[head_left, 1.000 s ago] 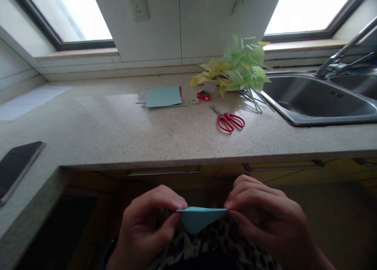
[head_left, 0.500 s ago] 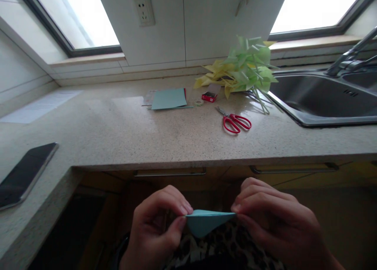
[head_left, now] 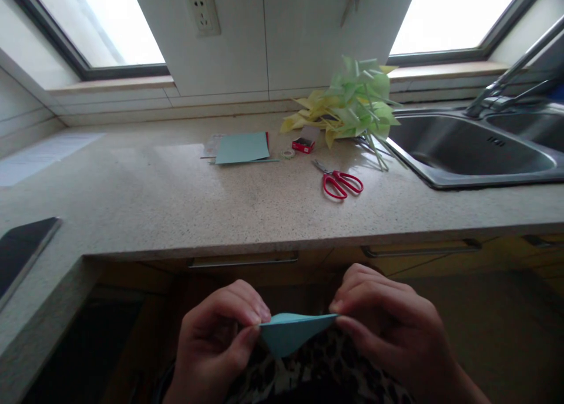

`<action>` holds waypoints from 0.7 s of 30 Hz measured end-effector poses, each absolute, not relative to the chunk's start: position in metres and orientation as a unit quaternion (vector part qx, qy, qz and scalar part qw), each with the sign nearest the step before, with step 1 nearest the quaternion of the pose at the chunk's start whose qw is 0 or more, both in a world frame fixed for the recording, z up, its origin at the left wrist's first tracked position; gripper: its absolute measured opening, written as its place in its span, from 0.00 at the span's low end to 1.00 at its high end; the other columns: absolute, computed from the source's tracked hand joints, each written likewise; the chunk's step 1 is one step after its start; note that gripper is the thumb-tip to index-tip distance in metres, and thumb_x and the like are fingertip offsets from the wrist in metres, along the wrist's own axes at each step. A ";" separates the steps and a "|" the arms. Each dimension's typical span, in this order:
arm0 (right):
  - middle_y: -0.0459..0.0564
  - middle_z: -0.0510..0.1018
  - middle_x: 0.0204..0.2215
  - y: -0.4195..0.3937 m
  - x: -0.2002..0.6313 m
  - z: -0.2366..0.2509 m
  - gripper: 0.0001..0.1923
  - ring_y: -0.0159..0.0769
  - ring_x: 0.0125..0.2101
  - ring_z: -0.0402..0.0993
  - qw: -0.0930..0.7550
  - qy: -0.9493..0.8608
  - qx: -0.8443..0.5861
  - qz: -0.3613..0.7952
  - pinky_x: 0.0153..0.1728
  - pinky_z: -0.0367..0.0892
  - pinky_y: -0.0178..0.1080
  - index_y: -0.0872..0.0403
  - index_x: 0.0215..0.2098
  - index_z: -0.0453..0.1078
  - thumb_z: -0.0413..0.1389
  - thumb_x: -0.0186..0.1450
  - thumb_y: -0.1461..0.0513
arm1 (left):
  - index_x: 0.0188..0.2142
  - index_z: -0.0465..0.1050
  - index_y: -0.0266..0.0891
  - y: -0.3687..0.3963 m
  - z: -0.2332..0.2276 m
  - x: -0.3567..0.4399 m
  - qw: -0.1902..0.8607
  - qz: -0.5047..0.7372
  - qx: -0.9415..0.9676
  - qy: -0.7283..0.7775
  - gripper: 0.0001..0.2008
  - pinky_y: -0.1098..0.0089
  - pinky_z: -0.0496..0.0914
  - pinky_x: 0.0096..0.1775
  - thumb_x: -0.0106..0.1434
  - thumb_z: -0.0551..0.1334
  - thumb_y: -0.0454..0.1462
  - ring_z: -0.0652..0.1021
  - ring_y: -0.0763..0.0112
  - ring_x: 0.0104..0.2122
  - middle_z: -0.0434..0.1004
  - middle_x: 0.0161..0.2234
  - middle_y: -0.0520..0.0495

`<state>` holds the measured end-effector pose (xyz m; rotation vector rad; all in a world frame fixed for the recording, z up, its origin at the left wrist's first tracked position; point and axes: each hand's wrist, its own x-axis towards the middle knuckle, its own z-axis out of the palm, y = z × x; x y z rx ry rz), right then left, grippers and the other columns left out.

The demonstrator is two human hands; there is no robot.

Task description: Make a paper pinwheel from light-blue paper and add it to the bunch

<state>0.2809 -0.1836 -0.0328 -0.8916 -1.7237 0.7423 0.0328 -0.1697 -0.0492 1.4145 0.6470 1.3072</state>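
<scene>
My left hand [head_left: 215, 339] pinches the left tip of the folded blue paper [head_left: 288, 332], below the counter [head_left: 185, 198] edge. My right hand [head_left: 392, 327] pinches its right tip. On the counter above lie red scissors [head_left: 339, 182].

Countertop [head_left: 176, 198] front bare; scissors [head_left: 338, 181] farther back.

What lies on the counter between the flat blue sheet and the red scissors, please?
In the head view, a small tape roll and a red box lie between the blue sheet and the red scissors.
</scene>
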 end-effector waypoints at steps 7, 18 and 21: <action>0.46 0.80 0.28 -0.185 0.279 -0.034 0.10 0.35 0.29 0.74 0.523 -0.692 -0.368 0.335 0.29 0.70 0.40 0.50 0.38 0.76 0.60 0.63 0.71 | 0.36 0.76 0.44 -0.169 -0.049 0.030 0.502 0.542 0.602 0.303 0.04 0.71 0.73 0.37 0.67 0.65 0.33 0.77 0.70 0.34 0.78 0.31 0.53; 0.47 0.77 0.27 -0.176 0.303 -0.049 0.10 0.33 0.27 0.73 0.344 -0.679 -0.481 0.436 0.25 0.66 0.34 0.52 0.32 0.74 0.57 0.71 0.58 | 0.31 0.77 0.43 -0.169 -0.042 0.032 0.497 0.411 0.616 0.452 0.06 0.74 0.70 0.32 0.66 0.66 0.38 0.77 0.71 0.31 0.77 0.30 0.52; 0.48 0.79 0.30 -0.172 0.312 -0.049 0.07 0.34 0.30 0.76 0.315 -0.714 -0.500 0.376 0.29 0.70 0.35 0.51 0.37 0.74 0.56 0.71 0.59 | 0.32 0.78 0.43 -0.167 -0.038 0.035 0.463 0.399 0.644 0.460 0.05 0.73 0.70 0.32 0.66 0.66 0.37 0.78 0.71 0.31 0.78 0.30 0.52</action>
